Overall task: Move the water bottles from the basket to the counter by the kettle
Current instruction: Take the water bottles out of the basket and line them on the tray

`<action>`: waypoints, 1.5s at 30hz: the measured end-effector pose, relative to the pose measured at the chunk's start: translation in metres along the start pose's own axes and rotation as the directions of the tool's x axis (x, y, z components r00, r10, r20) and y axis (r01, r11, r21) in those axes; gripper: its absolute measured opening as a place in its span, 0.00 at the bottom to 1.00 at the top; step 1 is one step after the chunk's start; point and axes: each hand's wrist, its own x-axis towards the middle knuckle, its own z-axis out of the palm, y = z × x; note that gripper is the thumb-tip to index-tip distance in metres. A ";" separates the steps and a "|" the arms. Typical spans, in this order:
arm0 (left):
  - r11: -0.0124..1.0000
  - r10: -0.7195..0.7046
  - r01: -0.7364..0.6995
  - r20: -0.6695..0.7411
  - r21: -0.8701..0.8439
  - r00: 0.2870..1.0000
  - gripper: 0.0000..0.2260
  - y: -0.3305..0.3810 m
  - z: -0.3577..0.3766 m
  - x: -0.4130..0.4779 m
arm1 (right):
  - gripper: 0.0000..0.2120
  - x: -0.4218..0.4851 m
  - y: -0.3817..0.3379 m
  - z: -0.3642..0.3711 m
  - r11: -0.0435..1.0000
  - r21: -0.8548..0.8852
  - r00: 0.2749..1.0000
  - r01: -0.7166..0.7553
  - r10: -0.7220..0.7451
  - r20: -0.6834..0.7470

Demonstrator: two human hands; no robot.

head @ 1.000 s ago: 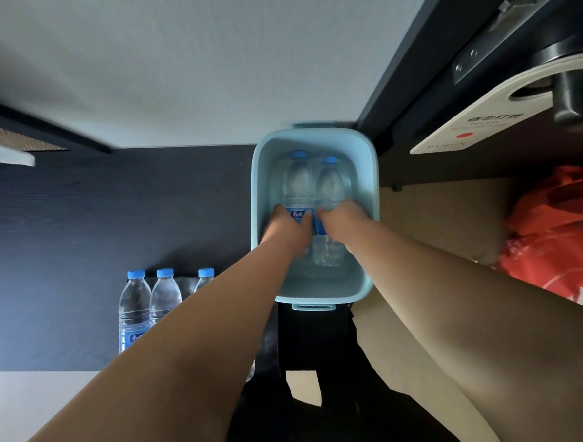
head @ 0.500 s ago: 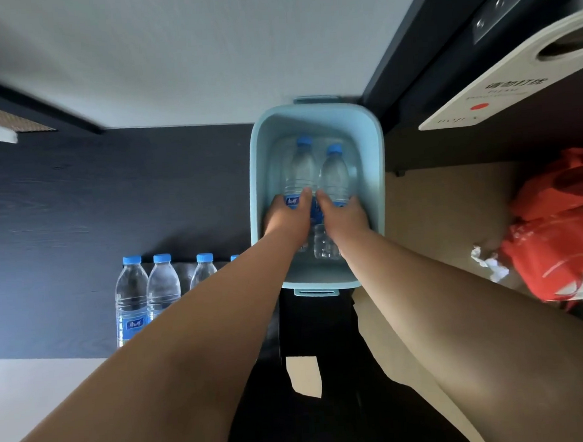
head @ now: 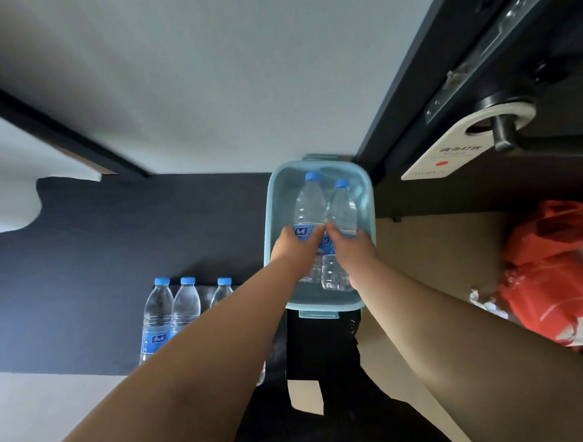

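A light blue plastic basket [head: 269, 222] sits on the floor ahead of me against the wall. My left hand [head: 293, 246] grips a clear water bottle [head: 307, 202] with a blue cap around its label. My right hand [head: 348, 248] grips a second bottle [head: 344, 207] beside it. Both bottles are lifted and their caps stand near the level of the basket's far rim. Three more bottles [head: 172, 310] with blue caps stand in a row against the dark panel to the left, partly hidden by my left forearm. No kettle is in view.
A dark door with a handle [head: 501, 132] and a white hanging tag [head: 450, 158] stands at the right. An orange plastic bag [head: 556, 273] lies on the tan floor at the right, with crumpled paper [head: 482, 299] beside it. A white surface [head: 5, 190] juts in at upper left.
Both hands have closed on the two bottles and raised them from deep in the basket toward me. The view has shifted slightly.
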 end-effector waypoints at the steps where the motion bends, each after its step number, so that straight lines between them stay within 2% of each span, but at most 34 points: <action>1: 1.000 0.006 -0.006 -0.003 -0.002 1.000 0.27 0.001 -0.003 -0.003 | 0.21 -0.005 -0.002 -0.001 1.000 0.007 1.000 0.015 -0.016 0.011; 13: 0.996 0.037 -0.045 -0.099 -0.083 0.994 0.20 -0.005 -0.042 -0.051 | 0.28 -0.062 -0.020 0.002 0.994 -0.033 0.991 0.102 -0.099 0.088; 21: 0.992 0.043 -0.061 -0.155 -0.112 0.987 0.22 -0.028 -0.067 -0.068 | 0.27 -0.088 -0.023 0.021 0.988 -0.064 0.984 0.139 -0.131 0.117; 36: 0.997 0.016 -0.023 -0.090 -0.074 0.996 0.24 -0.129 -0.121 -0.077 | 0.24 -0.150 0.034 0.108 0.997 -0.036 0.992 0.061 -0.057 0.110; 41: 1.000 0.006 -0.007 -0.056 -0.009 0.998 0.25 -0.155 -0.136 -0.071 | 0.31 -0.156 0.049 0.137 0.983 -0.155 0.994 0.095 -0.087 0.061; 45: 0.999 0.011 -0.010 -0.019 0.038 1.000 0.26 -0.168 -0.141 -0.067 | 0.37 -0.157 0.061 0.150 0.974 -0.180 0.990 0.138 -0.134 0.034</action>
